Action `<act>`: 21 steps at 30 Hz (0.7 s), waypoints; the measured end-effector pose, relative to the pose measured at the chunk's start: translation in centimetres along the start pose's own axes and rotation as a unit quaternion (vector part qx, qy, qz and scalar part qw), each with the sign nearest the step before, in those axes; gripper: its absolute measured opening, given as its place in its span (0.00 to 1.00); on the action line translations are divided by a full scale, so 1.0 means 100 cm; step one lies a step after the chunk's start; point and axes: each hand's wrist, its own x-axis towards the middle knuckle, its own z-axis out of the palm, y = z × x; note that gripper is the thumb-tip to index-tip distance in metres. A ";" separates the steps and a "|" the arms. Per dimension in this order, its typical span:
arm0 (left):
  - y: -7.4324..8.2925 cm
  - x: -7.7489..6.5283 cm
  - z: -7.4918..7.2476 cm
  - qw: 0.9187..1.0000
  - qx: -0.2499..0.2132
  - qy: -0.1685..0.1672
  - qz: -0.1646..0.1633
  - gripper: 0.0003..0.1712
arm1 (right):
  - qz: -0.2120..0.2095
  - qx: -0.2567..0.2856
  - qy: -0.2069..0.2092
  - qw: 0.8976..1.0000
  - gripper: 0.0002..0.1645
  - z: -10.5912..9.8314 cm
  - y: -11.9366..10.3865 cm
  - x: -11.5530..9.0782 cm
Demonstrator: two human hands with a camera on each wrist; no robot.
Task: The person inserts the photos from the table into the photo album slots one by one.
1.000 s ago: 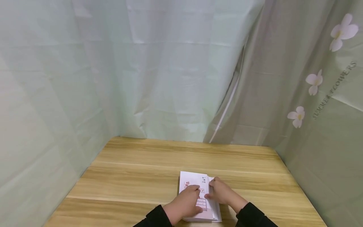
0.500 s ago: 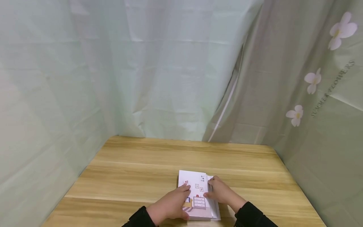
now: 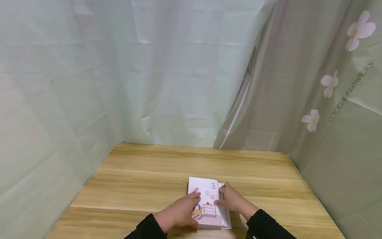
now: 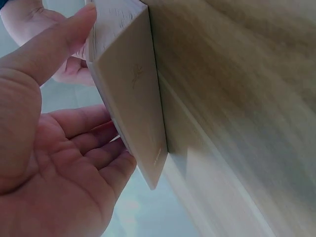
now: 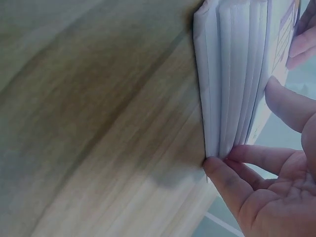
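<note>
A thick white notebook with a drawn room scene on its cover lies flat on the wooden table, near the front. On the left side of the cover rests my left hand, its fingers fairly straight and its thumb by the near corner. The left wrist view shows the notebook's plain spine with a faint leaf print. At the page edge, my right hand holds the notebook, thumb on the cover and fingertips against the side. Stepped layers of pages show beside those fingers in the right wrist view.
Wood-grain table surrounds the notebook. Pale curtains enclose the table at the back and both sides. White flowers and lettering are printed on the right curtain.
My left hand has slid left across the cover, uncovering more of the drawing. My right hand stays at the page edge. The notebook's place on the table looks unchanged.
</note>
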 end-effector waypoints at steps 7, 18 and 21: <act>-0.006 0.005 0.000 1.000 0.003 0.000 -0.007 0.51 | 0.011 0.009 -0.006 1.000 0.37 0.002 0.001 0.008; -0.009 0.009 0.004 1.000 0.004 0.008 0.005 0.52 | 0.011 0.007 -0.009 1.000 0.36 0.004 0.007 0.012; -0.008 0.006 0.003 1.000 0.005 0.017 0.013 0.51 | 0.006 0.007 -0.007 1.000 0.38 0.005 0.009 0.008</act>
